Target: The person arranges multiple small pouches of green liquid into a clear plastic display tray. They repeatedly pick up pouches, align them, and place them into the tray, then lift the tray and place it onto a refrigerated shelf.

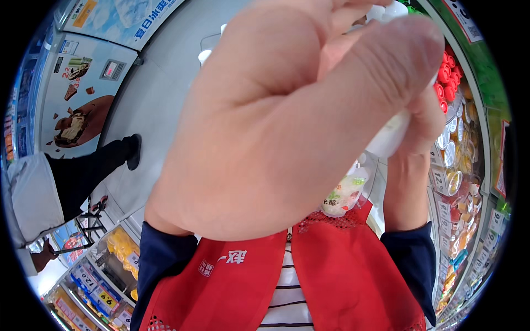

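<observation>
My left hand (265, 153) fills the middle of the view, very close to the camera, thumb stretched to the right. Its palm side and most fingers are turned away, so I cannot tell whether it grips anything. Behind that thumb, my right hand (426, 120) is partly hidden. Its fingers curl against a blurred white package (387, 136). Below the hands, close to my red vest (356, 265), a clear printed spout pouch (345, 192) with whitish contents shows in part. White caps (393, 11) peek out at the top, beyond my fingers.
On the right runs a chilled shelf with red-capped bottles (445, 76), lidded cups (449, 153) and price tags (443, 209). A freezer (83, 99) stands at the left. Nearby, a person in dark trousers (83, 173) is beside a cart handle (76, 248). Grey floor (165, 74) lies between.
</observation>
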The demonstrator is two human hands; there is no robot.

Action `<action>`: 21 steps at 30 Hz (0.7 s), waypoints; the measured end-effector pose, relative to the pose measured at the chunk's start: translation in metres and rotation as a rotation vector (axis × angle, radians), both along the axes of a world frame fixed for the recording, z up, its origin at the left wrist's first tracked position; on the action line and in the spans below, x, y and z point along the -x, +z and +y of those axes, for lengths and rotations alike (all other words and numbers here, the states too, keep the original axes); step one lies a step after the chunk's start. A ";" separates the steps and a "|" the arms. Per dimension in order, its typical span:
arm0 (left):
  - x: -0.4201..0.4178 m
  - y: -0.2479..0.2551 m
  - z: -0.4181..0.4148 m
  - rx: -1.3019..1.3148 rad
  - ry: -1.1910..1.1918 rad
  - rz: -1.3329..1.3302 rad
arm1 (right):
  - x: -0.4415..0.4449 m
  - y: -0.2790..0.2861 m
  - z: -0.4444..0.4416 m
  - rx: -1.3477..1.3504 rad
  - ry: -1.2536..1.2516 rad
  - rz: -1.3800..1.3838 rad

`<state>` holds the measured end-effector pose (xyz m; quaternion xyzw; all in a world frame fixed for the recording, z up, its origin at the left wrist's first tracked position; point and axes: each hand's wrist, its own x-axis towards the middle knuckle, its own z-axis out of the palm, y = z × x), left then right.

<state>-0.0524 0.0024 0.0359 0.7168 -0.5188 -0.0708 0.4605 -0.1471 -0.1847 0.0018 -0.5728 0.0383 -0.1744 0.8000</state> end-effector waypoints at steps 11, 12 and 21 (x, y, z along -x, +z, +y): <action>0.053 -0.032 0.011 0.028 -0.050 -0.215 | 0.028 -0.005 0.046 -0.807 0.231 0.014; 0.062 -0.051 0.012 0.084 -0.015 -0.286 | 0.031 -0.007 0.053 -0.871 0.267 0.036; 0.076 -0.055 0.032 0.090 0.046 -0.322 | 0.055 -0.006 0.061 -0.857 0.322 0.180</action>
